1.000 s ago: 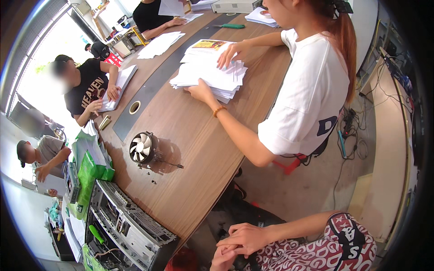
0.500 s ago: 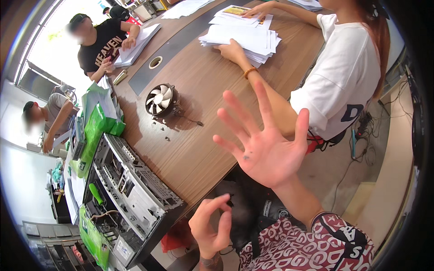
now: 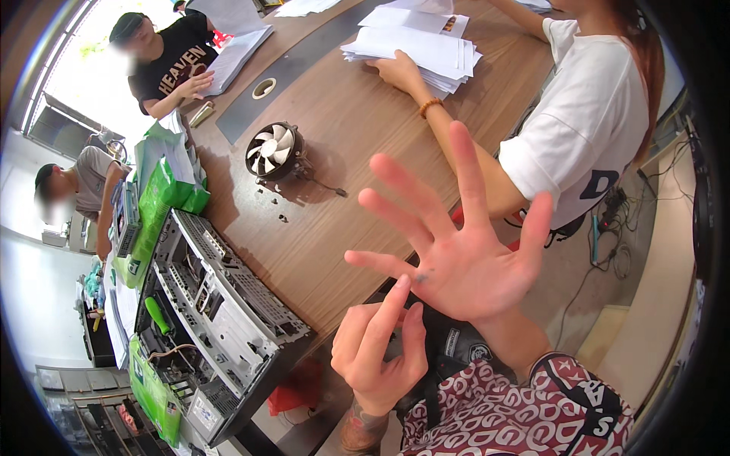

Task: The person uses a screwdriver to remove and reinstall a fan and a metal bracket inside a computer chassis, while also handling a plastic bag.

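Observation:
My right hand [image 3: 475, 262] is raised with its palm toward me and its fingers spread wide; nothing is in it. A small grey smudge [image 3: 423, 277] marks the palm below the little finger. My left hand [image 3: 380, 342] is just below, its index fingertip at the palm's edge beside the smudge. Its other fingers curl and its thumb stands apart, with nothing visible between. To the left sits an opened computer case [image 3: 228, 304], a green-handled screwdriver [image 3: 157, 315] lying in it. A cooling fan [image 3: 272, 150] with a short cable rests on the wooden table [image 3: 304, 251].
Small dark bits [image 3: 283, 218] lie near the fan. Green packages [image 3: 163, 205] stand behind the case. On the right, a person in a white shirt [image 3: 585, 137] handles a paper stack [image 3: 418, 53]. Another person in black [image 3: 175, 68] holds papers across the table; a third is far left.
My left hand has risen to my right hand, its index finger now straightened to the palm's edge. The right hand has shifted slightly. The person in black has lifted a sheet.

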`<state>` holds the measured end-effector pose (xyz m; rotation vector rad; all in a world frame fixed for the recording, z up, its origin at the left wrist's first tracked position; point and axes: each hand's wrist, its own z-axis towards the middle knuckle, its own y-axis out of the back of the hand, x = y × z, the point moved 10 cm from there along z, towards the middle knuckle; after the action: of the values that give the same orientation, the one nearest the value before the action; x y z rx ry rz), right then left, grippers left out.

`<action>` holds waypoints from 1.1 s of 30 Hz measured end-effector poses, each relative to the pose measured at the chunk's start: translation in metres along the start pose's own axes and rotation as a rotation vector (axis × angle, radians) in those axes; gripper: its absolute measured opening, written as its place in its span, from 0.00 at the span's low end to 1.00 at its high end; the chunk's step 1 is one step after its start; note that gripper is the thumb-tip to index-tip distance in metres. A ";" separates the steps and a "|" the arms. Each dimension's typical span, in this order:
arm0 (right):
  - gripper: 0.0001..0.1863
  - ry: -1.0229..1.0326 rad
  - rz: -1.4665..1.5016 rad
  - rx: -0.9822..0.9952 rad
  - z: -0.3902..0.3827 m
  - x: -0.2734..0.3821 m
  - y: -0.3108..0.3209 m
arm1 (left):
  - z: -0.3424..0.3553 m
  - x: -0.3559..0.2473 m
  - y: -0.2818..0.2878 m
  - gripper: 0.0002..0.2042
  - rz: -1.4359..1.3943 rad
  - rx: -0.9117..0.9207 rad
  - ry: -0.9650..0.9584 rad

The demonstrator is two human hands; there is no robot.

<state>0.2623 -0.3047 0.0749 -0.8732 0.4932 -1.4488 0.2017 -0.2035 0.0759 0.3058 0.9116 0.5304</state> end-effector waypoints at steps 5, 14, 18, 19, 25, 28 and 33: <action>0.49 -0.056 -0.257 0.181 -0.004 0.000 -0.014 | 0.002 0.004 -0.002 0.19 -0.017 -0.044 0.002; 0.53 -0.055 -0.319 0.167 -0.010 0.000 -0.020 | -0.001 -0.013 -0.001 0.15 0.063 -0.031 -0.174; 0.52 -0.060 -0.325 0.178 -0.009 0.001 -0.022 | -0.003 -0.016 0.001 0.12 0.051 -0.078 -0.219; 0.52 -0.059 -0.338 0.181 -0.009 0.002 -0.022 | -0.004 -0.014 -0.001 0.12 0.049 -0.076 -0.220; 0.51 -0.032 -0.341 0.194 -0.009 0.004 -0.021 | -0.007 -0.013 -0.003 0.12 0.009 -0.100 -0.217; 0.50 -0.030 -0.356 0.209 -0.010 0.006 -0.021 | -0.005 -0.010 -0.003 0.12 -0.020 -0.131 -0.177; 0.50 -0.065 -0.429 0.214 -0.011 0.005 -0.016 | -0.001 -0.011 -0.009 0.11 0.021 -0.051 -0.235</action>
<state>0.2439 -0.3099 0.0813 -0.8827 0.0972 -1.8179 0.1981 -0.2171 0.0777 0.3241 0.6667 0.5243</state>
